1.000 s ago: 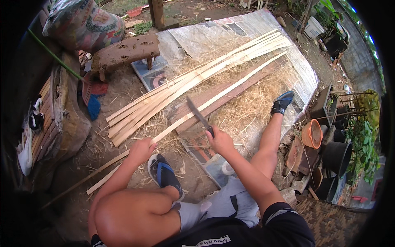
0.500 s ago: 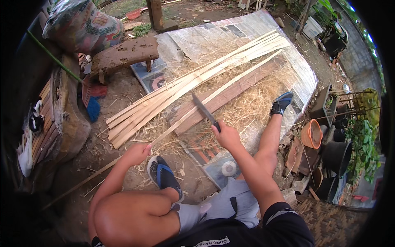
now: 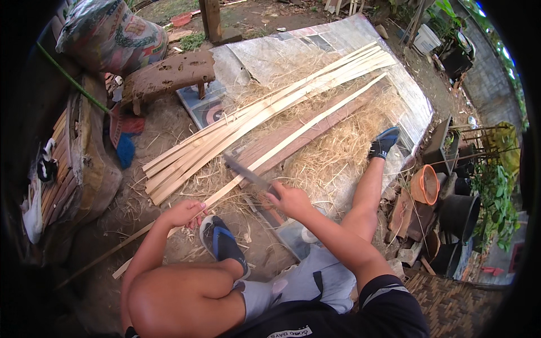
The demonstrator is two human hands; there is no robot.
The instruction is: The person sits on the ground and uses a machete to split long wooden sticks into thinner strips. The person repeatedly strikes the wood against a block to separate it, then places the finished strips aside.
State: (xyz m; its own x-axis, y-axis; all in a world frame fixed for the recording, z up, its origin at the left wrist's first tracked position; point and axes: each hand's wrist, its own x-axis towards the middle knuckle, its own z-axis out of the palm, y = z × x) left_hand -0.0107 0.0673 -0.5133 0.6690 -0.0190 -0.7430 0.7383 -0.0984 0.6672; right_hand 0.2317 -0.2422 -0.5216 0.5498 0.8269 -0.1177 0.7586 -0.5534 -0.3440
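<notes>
A long pale bamboo strip (image 3: pixel 315 120) lies slanting along a brown wooden board (image 3: pixel 270 138). Its near part passes through my left hand (image 3: pixel 187 214), where thumb and fingers close on it beside my left shoe. My right hand (image 3: pixel 290 200) grips a knife (image 3: pixel 245 170) by the handle, which the fingers mostly cover. The blade points up and left and crosses over the strip just below the board's near end; whether it touches cannot be seen. Left of the board rests a fanned bundle of similar bamboo strips (image 3: pixel 225 130).
Curly shavings (image 3: pixel 332 152) cover much of the flattened printed sheet (image 3: pixel 406 101). A low brown bench (image 3: pixel 169 73) and a filled sack (image 3: pixel 112 36) stand far left. An orange pot (image 3: pixel 426 185) and black pots (image 3: pixel 459 216) line the right side. My shod feet flank the board.
The knife has come toward me and left along the strip, its blade now flatter. My left hand has turned, its fingers loosening a little, and a strip end shows beyond my left forearm.
</notes>
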